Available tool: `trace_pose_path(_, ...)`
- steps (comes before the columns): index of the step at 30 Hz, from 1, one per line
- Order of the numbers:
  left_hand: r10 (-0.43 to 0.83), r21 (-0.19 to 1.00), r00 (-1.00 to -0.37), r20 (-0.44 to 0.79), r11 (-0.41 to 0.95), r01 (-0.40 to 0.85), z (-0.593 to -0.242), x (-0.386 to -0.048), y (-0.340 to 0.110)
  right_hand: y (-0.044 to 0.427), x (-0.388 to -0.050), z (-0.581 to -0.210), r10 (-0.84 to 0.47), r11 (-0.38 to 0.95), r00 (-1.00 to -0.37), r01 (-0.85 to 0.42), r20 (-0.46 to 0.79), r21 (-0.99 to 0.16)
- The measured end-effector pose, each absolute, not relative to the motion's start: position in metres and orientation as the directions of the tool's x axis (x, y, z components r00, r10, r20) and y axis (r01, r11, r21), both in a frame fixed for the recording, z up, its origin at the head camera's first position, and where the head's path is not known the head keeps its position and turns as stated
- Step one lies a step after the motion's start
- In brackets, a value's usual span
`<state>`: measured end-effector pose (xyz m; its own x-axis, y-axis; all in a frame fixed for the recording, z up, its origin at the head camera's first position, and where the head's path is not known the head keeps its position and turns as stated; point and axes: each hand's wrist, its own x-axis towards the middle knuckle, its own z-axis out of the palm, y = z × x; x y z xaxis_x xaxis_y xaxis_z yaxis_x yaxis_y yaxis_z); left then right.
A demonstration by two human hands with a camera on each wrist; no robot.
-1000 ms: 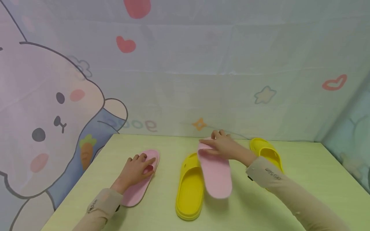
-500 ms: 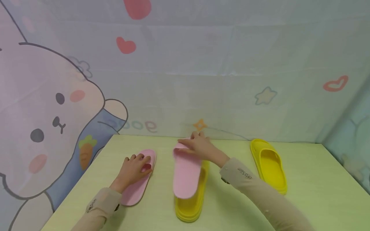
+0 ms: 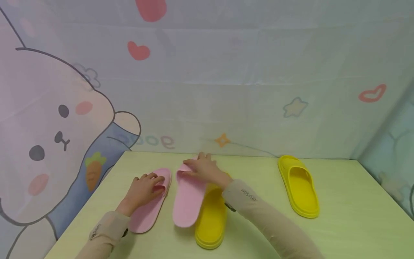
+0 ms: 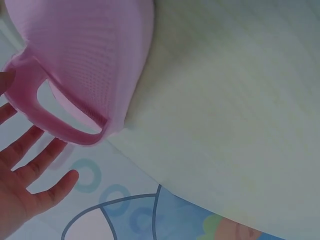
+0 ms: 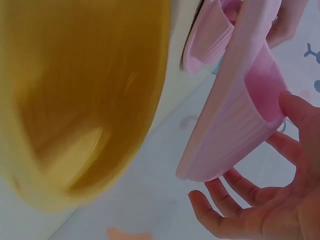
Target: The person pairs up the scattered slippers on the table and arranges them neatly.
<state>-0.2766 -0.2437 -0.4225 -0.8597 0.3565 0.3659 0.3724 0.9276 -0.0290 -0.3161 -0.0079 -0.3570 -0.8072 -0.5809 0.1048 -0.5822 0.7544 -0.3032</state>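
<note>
At the left, a pink slipper (image 3: 145,216) lies on the table, its strap pinched by my left hand (image 3: 140,190). The left wrist view has that slipper (image 4: 100,40) at the upper left, with the hand (image 4: 22,182) at its strap. My right hand (image 3: 207,169) grips the other pink slipper (image 3: 189,205) by its strap, held raised between the first one and a yellow slipper (image 3: 211,223), whose left edge it partly covers. Seen from the right wrist, the thumb of the hand (image 5: 270,200) is at the opening of the tilted pink slipper (image 5: 225,130), beside the yellow one (image 5: 80,75).
A second yellow slipper (image 3: 302,190) rests farther right on the pale table (image 3: 349,212). Behind the table's back edge hangs a printed cloth (image 3: 207,72) with hearts, a star and a large cartoon animal at the left.
My right hand has carried its pink slipper leftward, across the middle yellow slipper and toward the other pink one. My left hand and its slipper appear slightly farther left.
</note>
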Motion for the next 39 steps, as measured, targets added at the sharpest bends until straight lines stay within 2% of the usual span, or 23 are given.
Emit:
trace_pose_path(15, 0.358, -0.016, -0.859, 0.365, 0.925, 0.379, -0.42, -0.275, -0.25, -0.045, -0.312, -0.38, -0.56, 0.78, -0.828, -0.54, 0.034, -0.317)
trace_pose_path(27, 0.383, -0.038, -0.83, 0.405, 0.914, 0.403, -0.422, -0.269, -0.247, -0.049, -0.308, -0.396, -0.542, 0.807, -0.84, -0.507, -0.038, -0.303)
trace_pose_path(39, 0.368, -0.033, -0.84, 0.399, 0.921, 0.387, -0.422, -0.262, -0.244, -0.048, -0.307, -0.404, -0.539, 0.82, -0.841, -0.513, -0.042, -0.255)
